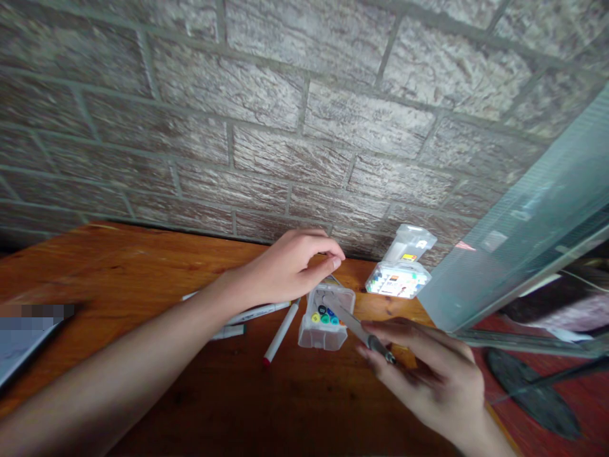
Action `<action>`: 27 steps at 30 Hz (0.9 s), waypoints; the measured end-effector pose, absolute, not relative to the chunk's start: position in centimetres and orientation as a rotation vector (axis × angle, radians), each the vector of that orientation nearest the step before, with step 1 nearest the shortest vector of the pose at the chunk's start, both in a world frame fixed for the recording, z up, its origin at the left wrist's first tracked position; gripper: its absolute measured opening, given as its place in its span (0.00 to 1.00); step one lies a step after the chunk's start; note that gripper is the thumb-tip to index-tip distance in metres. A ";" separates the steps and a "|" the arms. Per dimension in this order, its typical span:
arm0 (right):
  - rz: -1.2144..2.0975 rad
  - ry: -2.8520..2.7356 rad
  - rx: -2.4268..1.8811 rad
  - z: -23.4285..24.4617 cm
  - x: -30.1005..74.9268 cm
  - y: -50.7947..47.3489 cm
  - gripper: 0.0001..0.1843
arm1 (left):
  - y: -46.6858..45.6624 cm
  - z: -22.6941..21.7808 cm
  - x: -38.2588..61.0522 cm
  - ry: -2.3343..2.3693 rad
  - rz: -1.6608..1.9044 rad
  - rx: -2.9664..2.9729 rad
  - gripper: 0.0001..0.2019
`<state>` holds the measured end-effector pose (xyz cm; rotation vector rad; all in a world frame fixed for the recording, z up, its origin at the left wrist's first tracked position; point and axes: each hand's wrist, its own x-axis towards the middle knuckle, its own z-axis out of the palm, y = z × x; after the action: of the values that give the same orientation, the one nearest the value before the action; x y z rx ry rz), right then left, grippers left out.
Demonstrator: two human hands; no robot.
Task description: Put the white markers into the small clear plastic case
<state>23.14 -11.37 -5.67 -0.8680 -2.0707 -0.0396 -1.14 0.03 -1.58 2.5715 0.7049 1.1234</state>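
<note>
Steadying a pale, stick-shaped marker [360,331] with a dark near end, the right hand [425,371] pinched it between thumb and fingers, just beside a small, clear plastic box [321,339]. The marker slanted, its far end over the box; blur hid whether it touched anything inside. Round, coloured marker ends [325,319], yellow, green, teal, black and blue among them, showed end-on in the box, which stood on the brown wooden table [137,254].

The left hand [302,266] hung over the far side of the box, curled narrow, thumb tip close to a fingertip, with nothing to be seen in it. Whether those tips met, I could not tell.

Good handling here seemed to call for a light pinch well back on the barrel, so the fingers stayed clear of the rim, and for turning the slanted marker in line with its neighbours before any push. A knock at that angle could probably have tipped the light box; the left hand looked better used bracing its wall. A slim white marker with a red end [281,334] lay near the box, apart from the work and best not nudged.
</note>
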 end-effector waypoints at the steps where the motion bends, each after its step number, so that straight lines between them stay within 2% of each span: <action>1: -0.035 -2.079 -0.871 -5.8 23.0 -11.2 0.12 | 0.1 -1.7 -1.1 0.708 1.108 2.586 0.09; 27: -0.056 -2.198 -0.993 -7.0 20.7 -8.1 0.10 | 1.2 -3.0 -0.9 0.752 0.941 2.655 0.11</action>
<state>20.71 -8.10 -6.96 -0.9927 -2.1980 -0.0557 -0.91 1.18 -3.04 2.6552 0.7516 0.9408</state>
